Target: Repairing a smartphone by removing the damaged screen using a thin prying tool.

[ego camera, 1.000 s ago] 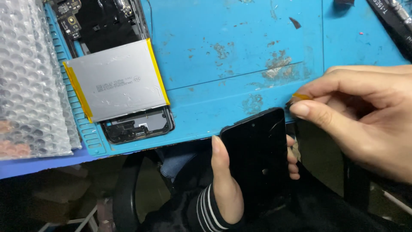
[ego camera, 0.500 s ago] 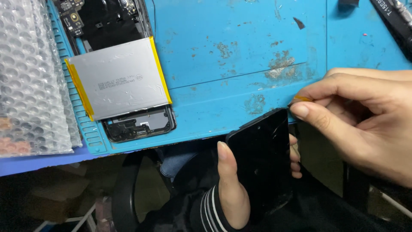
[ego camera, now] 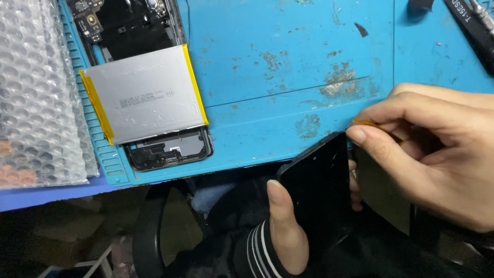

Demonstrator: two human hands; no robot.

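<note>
My left hand point(ego camera: 288, 226) stood thumb-up, fingers wrapped behind, gripping firmly. My right hand point(ego camera: 432, 154) reached in from the right, thumb and forefinger pinched together, other fingers curled beneath.

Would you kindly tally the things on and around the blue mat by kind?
Black screen panels, held in hand: 1
Opened phone bodies: 1
Silver batteries: 1
Bubble wrap sheets: 1
Hands: 2, left, right
Total: 6

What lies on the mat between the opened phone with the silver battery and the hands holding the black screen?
In the head view, only bare, stained blue mat separates the opened phone from the hands and black screen.
</note>
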